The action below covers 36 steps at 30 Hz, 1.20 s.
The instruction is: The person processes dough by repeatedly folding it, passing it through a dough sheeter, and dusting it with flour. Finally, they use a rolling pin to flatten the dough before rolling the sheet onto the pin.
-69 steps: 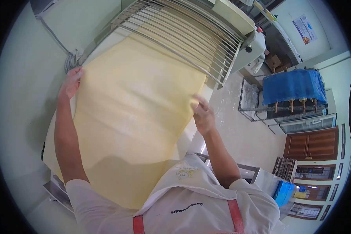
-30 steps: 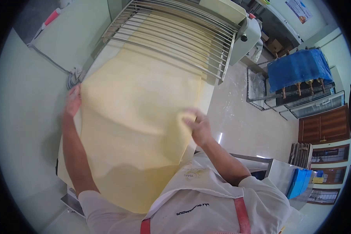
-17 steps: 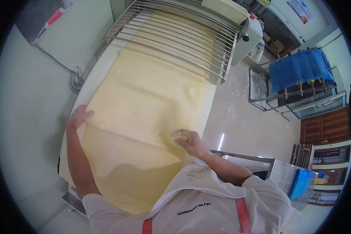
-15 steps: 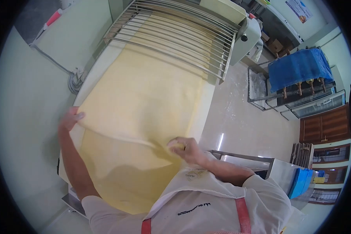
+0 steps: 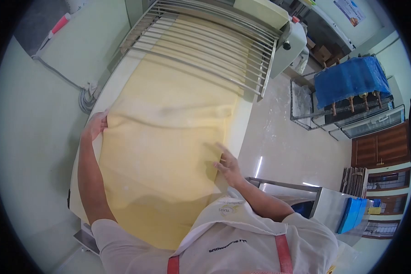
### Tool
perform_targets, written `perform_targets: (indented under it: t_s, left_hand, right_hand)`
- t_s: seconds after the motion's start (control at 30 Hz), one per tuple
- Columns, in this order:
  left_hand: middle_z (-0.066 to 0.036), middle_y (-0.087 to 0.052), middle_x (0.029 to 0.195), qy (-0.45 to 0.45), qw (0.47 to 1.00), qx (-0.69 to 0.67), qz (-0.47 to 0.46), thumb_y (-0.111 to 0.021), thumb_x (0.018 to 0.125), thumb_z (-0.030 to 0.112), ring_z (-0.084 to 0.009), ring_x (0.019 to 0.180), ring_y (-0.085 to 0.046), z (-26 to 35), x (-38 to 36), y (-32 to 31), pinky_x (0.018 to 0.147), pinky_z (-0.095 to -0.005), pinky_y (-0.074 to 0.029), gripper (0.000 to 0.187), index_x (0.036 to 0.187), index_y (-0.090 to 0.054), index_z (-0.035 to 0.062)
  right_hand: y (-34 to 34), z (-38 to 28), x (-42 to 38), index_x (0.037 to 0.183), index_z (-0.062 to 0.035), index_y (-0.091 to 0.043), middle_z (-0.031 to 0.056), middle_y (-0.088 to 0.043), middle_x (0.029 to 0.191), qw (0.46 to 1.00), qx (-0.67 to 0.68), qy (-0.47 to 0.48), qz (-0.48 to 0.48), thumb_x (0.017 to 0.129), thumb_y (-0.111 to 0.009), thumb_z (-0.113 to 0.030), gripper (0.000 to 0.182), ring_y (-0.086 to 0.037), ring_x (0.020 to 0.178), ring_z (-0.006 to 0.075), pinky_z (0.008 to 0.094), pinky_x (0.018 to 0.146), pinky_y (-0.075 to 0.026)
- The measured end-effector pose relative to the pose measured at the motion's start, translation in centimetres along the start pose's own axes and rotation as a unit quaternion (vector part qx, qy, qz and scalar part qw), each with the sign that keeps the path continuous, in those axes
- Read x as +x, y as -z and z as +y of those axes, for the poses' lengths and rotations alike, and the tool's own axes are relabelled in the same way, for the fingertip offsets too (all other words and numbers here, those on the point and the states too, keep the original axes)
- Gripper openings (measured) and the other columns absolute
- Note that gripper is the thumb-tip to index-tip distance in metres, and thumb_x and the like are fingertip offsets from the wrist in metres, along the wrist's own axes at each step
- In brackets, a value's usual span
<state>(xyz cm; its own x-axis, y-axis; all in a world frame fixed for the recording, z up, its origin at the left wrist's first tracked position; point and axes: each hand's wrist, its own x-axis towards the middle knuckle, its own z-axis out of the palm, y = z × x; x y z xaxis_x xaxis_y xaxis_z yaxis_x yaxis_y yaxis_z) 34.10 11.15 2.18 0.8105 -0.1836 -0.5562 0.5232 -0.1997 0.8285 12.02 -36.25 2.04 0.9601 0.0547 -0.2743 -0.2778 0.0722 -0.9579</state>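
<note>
A wide, pale yellow sheet of dough (image 5: 160, 160) lies along the belt of a dough sheeter (image 5: 239, 132). A raised crease runs across the sheet between its two sides, and the near part is smooth. My left hand (image 5: 96, 125) is at the left edge of the dough, its fingers curled over that edge by the end of the crease. Beside the right edge, my right hand (image 5: 228, 166) has its fingers apart and holds nothing, fingertips close over the dough.
A metal bar guard (image 5: 205, 64) spans the belt at the far end. The wall (image 5: 36, 137) stands close on the left, with a coiled cable (image 5: 86, 98). To the right are a rack under a blue cover (image 5: 351, 82) and a steel cabinet (image 5: 331, 214).
The dough's crosswise fold has shifted away from me. My left hand has moved forward and slightly right with the edge; my right hand has moved right and forward, its fingers now apart.
</note>
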Motion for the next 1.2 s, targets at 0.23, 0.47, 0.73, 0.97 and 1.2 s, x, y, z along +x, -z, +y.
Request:
perform_targets:
  t_s: [0.23,0.47,0.73,0.97,1.2]
  left_hand:
    - [-0.007,-0.065,0.099,0.004,0.995,0.058,-0.076,-0.066,0.085,0.019,-0.0142,0.088,-0.063,-5.8,-6.3,0.7,0.079,-0.0296,-0.050,0.039,0.113,-0.057,-0.0055]
    - [-0.006,-0.065,0.098,-0.050,0.998,0.024,0.031,-0.060,0.089,0.020,-0.0121,0.088,-0.060,-9.4,-11.2,2.4,0.079,-0.0280,-0.048,0.035,0.113,-0.058,-0.0050]
    - [-0.006,-0.064,0.105,-0.015,0.995,-0.048,0.085,-0.061,0.087,0.019,-0.0168,0.093,-0.062,-8.5,-10.5,-1.8,0.082,-0.0323,-0.050,0.036,0.118,-0.057,-0.0004]
    - [-0.008,-0.063,0.108,-0.126,0.884,-0.314,0.322,-0.068,0.082,0.013,-0.0211,0.093,-0.063,-6.6,-3.2,-10.1,0.079,-0.0338,-0.053,0.043,0.121,-0.053,0.0016]
    - [-0.011,-0.063,0.106,-0.184,0.826,-0.426,0.320,-0.068,0.082,0.006,-0.0211,0.094,-0.063,-6.6,0.5,-6.8,0.080,-0.0315,-0.054,0.037,0.115,-0.054,0.0002]
  right_hand:
    - [-2.8,0.2,-2.0,0.103,-0.0011,-0.063,0.0111,-0.065,0.108,0.983,-0.154,0.004,-0.100,0.085,-0.064,-0.004,0.019,-0.057,0.105,0.0176,0.0296,0.093,-0.042]
    - [-4.5,1.9,-3.9,0.108,-0.0018,-0.062,0.0088,-0.064,0.107,0.974,-0.190,0.010,-0.121,0.085,-0.065,-0.007,0.024,-0.057,0.102,0.0150,0.0300,0.092,-0.044]
    - [-4.8,1.8,-3.9,0.120,-0.0022,-0.055,0.0081,-0.055,0.120,0.998,-0.061,-0.030,-0.018,0.083,-0.064,0.002,0.039,-0.057,0.100,0.0162,0.0268,0.088,-0.047]
    - [-7.0,0.3,-3.5,0.115,0.0002,-0.055,0.0082,-0.057,0.111,0.993,-0.040,-0.111,-0.028,0.085,-0.065,-0.002,0.032,-0.060,0.092,0.0159,0.0237,0.078,-0.052]
    - [-6.6,-1.9,3.1,0.102,0.0014,-0.060,0.0063,-0.058,0.099,0.987,-0.102,-0.025,-0.125,0.081,-0.069,-0.004,0.024,-0.061,0.080,0.0145,0.0255,0.070,-0.054]
